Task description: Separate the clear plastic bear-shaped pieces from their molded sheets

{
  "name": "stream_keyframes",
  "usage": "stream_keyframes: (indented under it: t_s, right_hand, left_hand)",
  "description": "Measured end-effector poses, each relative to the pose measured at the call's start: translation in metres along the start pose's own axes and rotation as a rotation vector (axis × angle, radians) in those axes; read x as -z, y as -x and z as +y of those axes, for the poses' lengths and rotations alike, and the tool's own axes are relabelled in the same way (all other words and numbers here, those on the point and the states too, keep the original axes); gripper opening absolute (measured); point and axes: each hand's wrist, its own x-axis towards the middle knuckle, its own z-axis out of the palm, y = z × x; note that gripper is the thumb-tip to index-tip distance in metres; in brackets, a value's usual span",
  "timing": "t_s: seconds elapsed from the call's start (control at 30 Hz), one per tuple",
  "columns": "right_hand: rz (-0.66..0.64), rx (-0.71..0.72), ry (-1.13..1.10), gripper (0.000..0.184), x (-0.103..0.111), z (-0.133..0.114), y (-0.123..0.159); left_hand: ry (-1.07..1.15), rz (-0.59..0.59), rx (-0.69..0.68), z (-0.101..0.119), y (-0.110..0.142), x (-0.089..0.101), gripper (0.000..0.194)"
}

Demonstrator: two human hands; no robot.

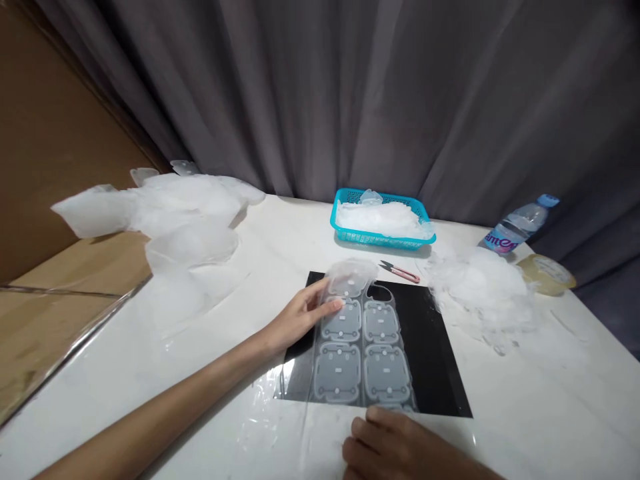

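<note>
A translucent sheet of moulded rounded-square pieces [339, 370] in two columns lies over a black mat [435, 353]. Its upper right has a cut-out through which the black shows. My left hand [305, 313] pinches the sheet's upper left part, thumb on top and fingers beneath; the top piece there is lifted and blurred. Below the sheet's lower edge, my right hand [387, 443] is curled closed, its fingertips turned under, and whatever it may hold is hidden. Small thread snips [400, 272] with pink handles lie just beyond the mat.
A blue basket [385, 239] holding translucent pieces stands at the back. Piled translucent sheets [185, 207] are on the left, beside cardboard [95, 267]. To the right are clear scraps [483, 293], a water bottle [517, 227] and a yellowish tape roll [547, 275]. A grey curtain [300, 100] hangs behind.
</note>
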Motion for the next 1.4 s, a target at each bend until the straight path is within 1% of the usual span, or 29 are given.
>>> stream_keyframes:
  t_s: [0.1,0.2,0.27,0.33,0.43,0.5,0.57,0.63,0.67,0.7,0.73,0.77,0.8,0.83,0.87,0.9,0.97,1.0,1.03,1.07,1.1,1.17,1.2,1.27,1.33,1.4]
  right_hand:
    - [0.065,-0.049,0.086,0.030,-0.014,-0.007,0.001]
    - [0.072,-0.064,0.096,0.036,-0.020,-0.011,0.002]
    - [0.055,-0.057,0.091,0.037,-0.020,-0.013,0.002]
    - [0.034,-0.028,0.089,0.033,-0.019,-0.014,0.002]
    - [0.005,0.035,0.060,0.029,-0.010,-0.012,0.002]
    - [-0.032,0.043,0.039,0.028,0.006,-0.005,0.001]
    - [-0.107,-0.001,0.031,0.026,0.030,0.007,0.002]
    - [-0.091,-0.142,-0.014,0.031,0.061,0.023,0.005]
    - [-0.079,-0.240,-0.054,0.029,0.078,0.033,0.007]
    - [-0.036,-0.289,-0.046,0.026,0.094,0.045,0.010]
    - [-0.024,-0.333,0.010,0.022,0.109,0.057,0.012]
    - [-0.058,-0.366,0.050,0.019,0.122,0.070,0.014]
    - [-0.047,-0.375,0.115,0.016,0.133,0.084,0.014]
    - [-0.022,-0.358,0.195,0.014,0.141,0.097,0.014]
    - [0.004,-0.317,0.280,0.012,0.148,0.110,0.012]
    - [0.032,-0.285,0.366,0.011,0.153,0.122,0.008]
    - [0.068,-0.252,0.484,0.009,0.158,0.141,-0.002]
    - [0.098,-0.237,0.524,0.009,0.160,0.148,-0.009]
    - [0.139,-0.226,0.552,0.008,0.161,0.153,-0.015]
    - [0.186,-0.215,0.570,0.008,0.161,0.156,-0.021]
    - [0.228,-0.208,0.578,0.008,0.161,0.158,-0.025]
    - [0.263,-0.209,0.563,0.008,0.154,0.159,-0.027]
    - [0.239,-0.212,0.542,0.008,0.148,0.160,-0.023]
    - [0.137,-0.228,0.478,0.011,0.131,0.162,-0.009]
    - [0.034,-0.257,0.398,0.014,0.110,0.164,0.013]
    - [-0.041,-0.317,0.310,0.015,0.090,0.164,0.037]
  left_hand:
    - [0.004,-0.021,-0.011,-0.001,-0.002,0.001,0.049]
    - [-0.021,-0.016,0.008,-0.001,-0.003,0.003,0.047]
    - [-0.029,-0.008,0.043,0.000,-0.005,0.005,0.046]
    - [-0.030,-0.021,0.086,0.000,-0.006,0.009,0.045]
    - [-0.080,-0.048,0.121,0.001,-0.009,0.015,0.049]
    - [-0.134,-0.051,0.115,0.002,-0.012,0.020,0.052]
    - [-0.193,-0.088,0.101,0.005,-0.013,0.027,0.050]
    - [-0.266,-0.166,0.081,0.013,-0.012,0.035,0.046]
    - [-0.302,-0.208,0.072,0.018,-0.010,0.039,0.044]
    - [-0.334,-0.241,0.067,0.023,-0.008,0.042,0.041]
    - [-0.357,-0.257,0.066,0.028,-0.005,0.044,0.038]
    - [-0.377,-0.265,0.067,0.033,-0.003,0.045,0.036]
    - [-0.387,-0.263,0.073,0.037,-0.002,0.045,0.034]
    - [-0.387,-0.249,0.079,0.040,-0.002,0.044,0.032]
    - [-0.370,-0.208,0.079,0.042,-0.002,0.043,0.032]
    - [-0.319,-0.116,0.058,0.043,-0.004,0.040,0.031]
    - [-0.162,0.153,-0.036,0.044,-0.006,0.035,0.028]
    - [-0.076,0.294,-0.103,0.043,-0.006,0.032,0.026]
    - [-0.002,0.411,-0.173,0.043,-0.005,0.030,0.025]
    - [0.059,0.497,-0.234,0.043,-0.001,0.027,0.024]
    - [0.109,0.552,-0.268,0.042,0.004,0.025,0.023]
    - [0.190,0.616,-0.262,0.038,0.020,0.020,0.026]
    - [0.233,0.624,-0.182,0.034,0.030,0.017,0.030]
    - [0.245,0.574,-0.051,0.023,0.050,0.012,0.040]
    - [0.262,0.437,0.140,0.011,0.068,0.006,0.043]
    - [0.225,0.307,0.243,0.001,0.080,0.001,0.041]
